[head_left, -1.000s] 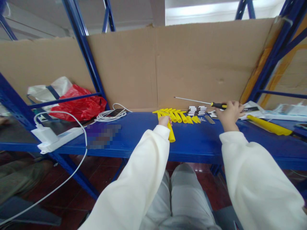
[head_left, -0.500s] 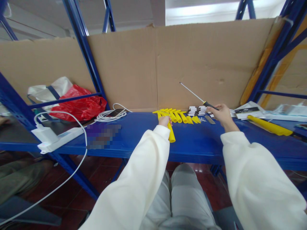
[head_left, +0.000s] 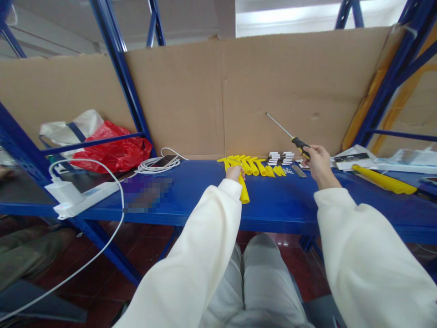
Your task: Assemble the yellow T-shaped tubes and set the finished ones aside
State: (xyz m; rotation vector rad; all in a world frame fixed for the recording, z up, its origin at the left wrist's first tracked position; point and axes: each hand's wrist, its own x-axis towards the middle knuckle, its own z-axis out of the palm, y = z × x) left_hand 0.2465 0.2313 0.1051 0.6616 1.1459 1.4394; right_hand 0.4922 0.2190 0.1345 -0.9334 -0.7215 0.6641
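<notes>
My left hand (head_left: 235, 172) is closed around a yellow plastic handle piece (head_left: 243, 191) that lies on the blue shelf (head_left: 191, 191), its lower end pointing toward me. My right hand (head_left: 318, 164) grips a screwdriver (head_left: 296, 140) with a black and yellow handle; its long metal shaft points up and to the left, above the shelf. Between the hands lies a row of several yellow handle pieces (head_left: 254, 165) and a stack of small black and white parts (head_left: 280, 157). A few tiny screws (head_left: 289, 171) lie beside them.
A cardboard sheet (head_left: 239, 91) backs the shelf. At left are a coiled white cable with a phone (head_left: 160, 162), a white power strip (head_left: 73, 198) and a red bag (head_left: 112, 148). At right lie a long yellow tube (head_left: 382, 178) and papers (head_left: 351, 156). Blue uprights frame the bay.
My right hand has lifted the screwdriver off the shelf and tilted its shaft from nearly level to pointing up-left. My left hand has stayed on the yellow piece.
</notes>
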